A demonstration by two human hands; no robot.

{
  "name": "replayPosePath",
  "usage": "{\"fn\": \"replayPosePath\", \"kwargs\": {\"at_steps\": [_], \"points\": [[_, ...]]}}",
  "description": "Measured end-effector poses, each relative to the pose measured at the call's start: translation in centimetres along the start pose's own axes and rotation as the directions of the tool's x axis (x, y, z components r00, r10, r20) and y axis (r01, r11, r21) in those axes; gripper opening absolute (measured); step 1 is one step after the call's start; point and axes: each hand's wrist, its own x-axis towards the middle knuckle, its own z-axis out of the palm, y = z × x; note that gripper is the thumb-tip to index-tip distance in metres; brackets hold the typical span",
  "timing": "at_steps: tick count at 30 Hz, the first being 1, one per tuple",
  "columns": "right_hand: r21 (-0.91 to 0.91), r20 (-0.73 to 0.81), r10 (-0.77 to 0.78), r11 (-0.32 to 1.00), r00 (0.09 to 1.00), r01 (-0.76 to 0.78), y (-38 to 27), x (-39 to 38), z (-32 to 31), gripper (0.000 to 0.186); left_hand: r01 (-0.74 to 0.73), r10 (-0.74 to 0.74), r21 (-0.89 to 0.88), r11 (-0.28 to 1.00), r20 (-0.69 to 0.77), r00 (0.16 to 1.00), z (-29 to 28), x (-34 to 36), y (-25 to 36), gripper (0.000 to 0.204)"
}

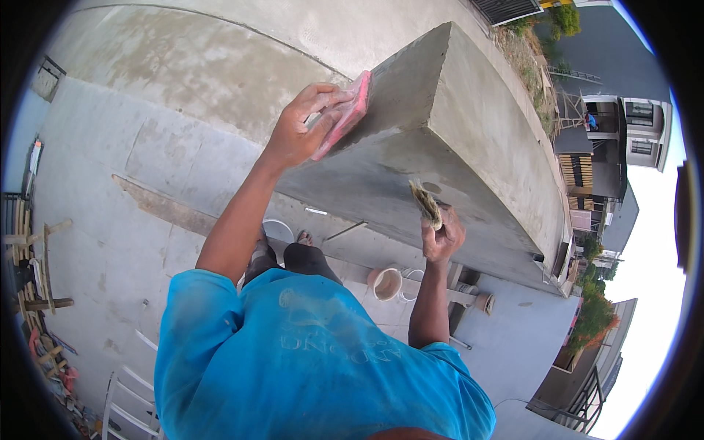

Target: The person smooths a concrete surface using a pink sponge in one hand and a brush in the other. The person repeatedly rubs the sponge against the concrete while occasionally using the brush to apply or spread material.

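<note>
My left hand [299, 130] grips a pink sponge float [343, 116] and presses it flat against the wet grey plaster of a concrete parapet wall [477, 125], near its upper corner edge. My right hand [443, 236] is closed round the handle of a worn, bristly brush [425, 203], whose bristles point up and touch the same wall face lower down. A small dark hole [432, 188] shows in the plaster just beside the brush. Both forearms reach out from my blue shirt.
A small bucket [386, 283] and a second container [277, 230] stand on the concrete slab below, by my feet. Timber offcuts [37, 279] lie at the far left. A white frame [128, 400] is at lower left. Houses and trees [609, 169] are at right.
</note>
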Motion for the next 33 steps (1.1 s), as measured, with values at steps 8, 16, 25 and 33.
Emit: {"fn": "replayPosePath", "kwargs": {"at_steps": [8, 16, 25, 33], "points": [[0.019, 0.006, 0.045, 0.999, 0.999, -0.045, -0.1, -0.5, 0.1, 0.038, -0.299, 0.301, -0.026, 0.954, 0.081, 0.95, 1.9, 4.8, 7.3, 0.036], [0.007, 0.055, -0.003, 1.0, 0.998, 0.003, -0.1, -0.3, -0.5, 0.037, -0.019, 0.018, 0.003, 1.0, 0.048, 0.999, -0.8, -0.5, -0.7, 0.038], [0.032, 0.04, 0.038, 0.999, 0.998, -0.039, 0.2, -0.5, -0.3, 0.035, -0.218, 0.218, -0.016, 0.976, 0.142, 0.966, 0.8, -0.7, 1.6, 0.043], [0.122, 0.129, 0.091, 0.987, 0.987, -0.107, -2.3, -2.1, 2.3, 0.035, 0.519, -0.513, 0.015, 0.855, -0.125, 0.849, -7.8, -18.6, -4.7, 0.054]]}}
